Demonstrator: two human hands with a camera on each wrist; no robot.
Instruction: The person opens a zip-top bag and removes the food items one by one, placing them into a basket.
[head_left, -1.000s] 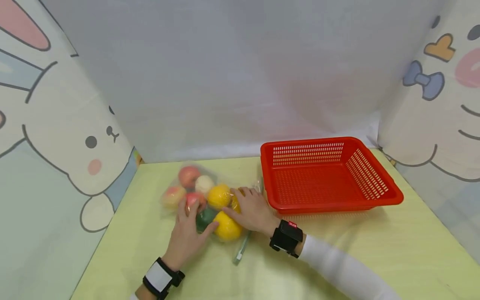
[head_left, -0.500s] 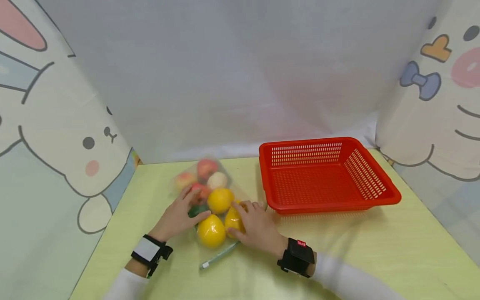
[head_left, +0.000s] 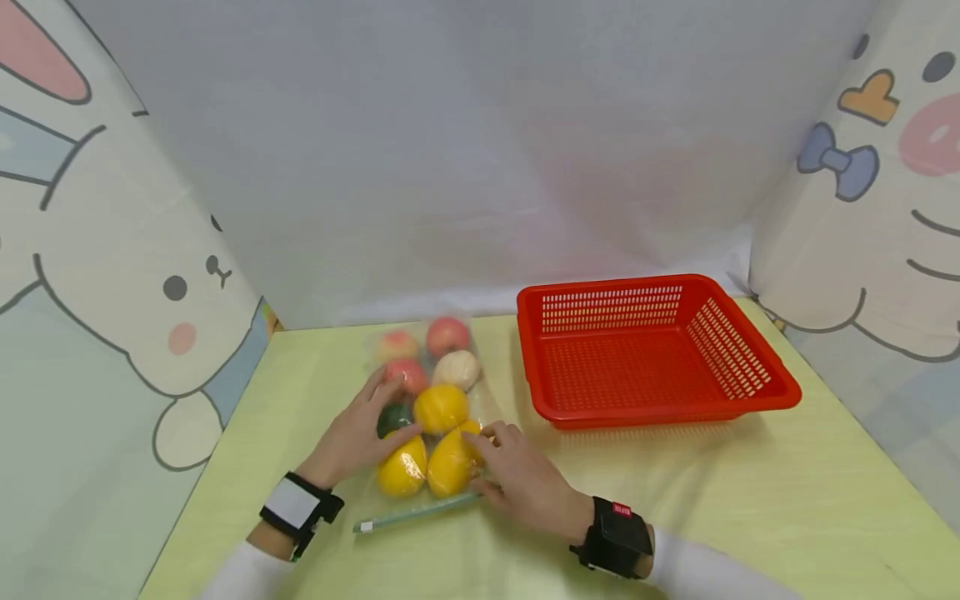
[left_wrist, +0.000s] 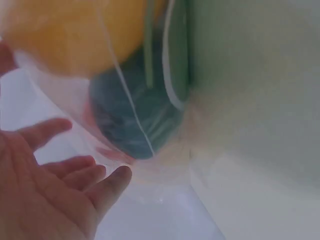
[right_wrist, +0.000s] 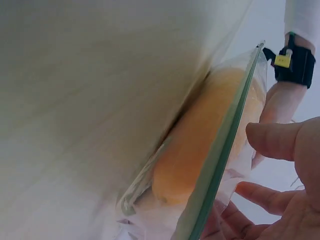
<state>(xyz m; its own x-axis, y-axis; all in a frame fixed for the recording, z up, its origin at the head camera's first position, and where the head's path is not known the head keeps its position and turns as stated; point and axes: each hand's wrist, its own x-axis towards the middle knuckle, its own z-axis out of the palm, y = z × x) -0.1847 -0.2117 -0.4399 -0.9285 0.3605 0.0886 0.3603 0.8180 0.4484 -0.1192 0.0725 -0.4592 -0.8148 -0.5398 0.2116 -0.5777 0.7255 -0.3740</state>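
Note:
A clear zip bag of fruit lies on the yellow-green table, its green slider zipper along the near edge. Through the plastic show yellow lemon-like fruits, a dark green one, a pale round one, red ones and a peach-coloured one. My left hand rests along the bag's left side, fingers spread beside the dark green fruit. My right hand touches the near right corner with relaxed fingers, close to the zipper in the right wrist view.
A red perforated plastic basket stands to the right of the bag. Behind the table rises a plain pale cloth wall. Cartoon-printed panels close off both sides.
The bag has turned clockwise under both hands: its far end swung right, its zipper swung left to the near side. My right hand moved nearer; my left hand shifted slightly left.

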